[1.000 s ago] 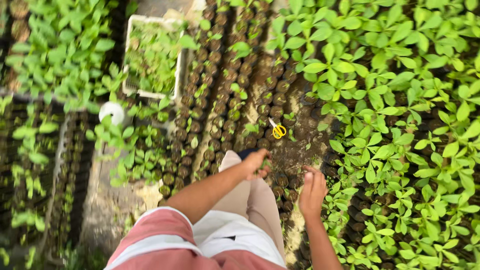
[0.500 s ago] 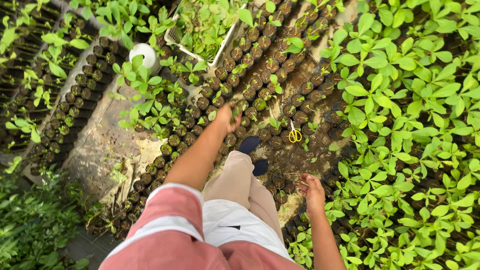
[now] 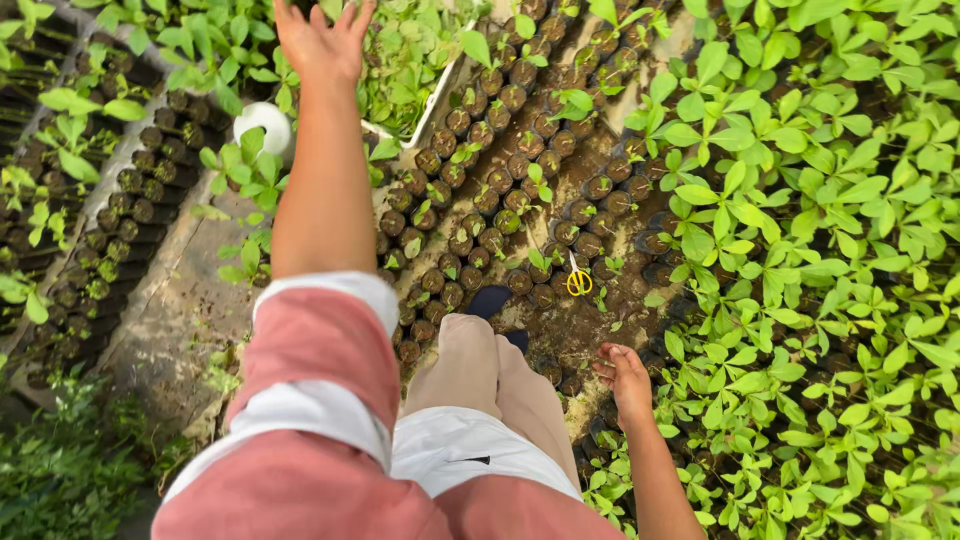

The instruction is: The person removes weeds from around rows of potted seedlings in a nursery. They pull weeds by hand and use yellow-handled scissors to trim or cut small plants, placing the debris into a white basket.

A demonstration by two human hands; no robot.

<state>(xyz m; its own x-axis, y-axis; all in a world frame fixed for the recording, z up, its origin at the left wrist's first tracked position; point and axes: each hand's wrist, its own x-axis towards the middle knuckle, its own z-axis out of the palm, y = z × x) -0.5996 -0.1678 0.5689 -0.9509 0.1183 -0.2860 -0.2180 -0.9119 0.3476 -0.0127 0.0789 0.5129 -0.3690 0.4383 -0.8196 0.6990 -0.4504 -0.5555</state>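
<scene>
Left hand (image 3: 322, 40) reaches forward with fingers spread wide and holds nothing, above the white tray of seedlings (image 3: 415, 62) and near a white round container (image 3: 262, 126). Right hand (image 3: 626, 378) hangs low, loosely open and empty, beside the soil-filled nursery bags (image 3: 500, 190); yellow-handled scissors (image 3: 578, 280) lie among them.

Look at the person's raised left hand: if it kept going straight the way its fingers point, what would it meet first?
The left hand points up the picture with fingers spread and empty. Next in that line is the white rectangular tray of green seedlings, though depth is unclear and the hand may pass above it.
</scene>
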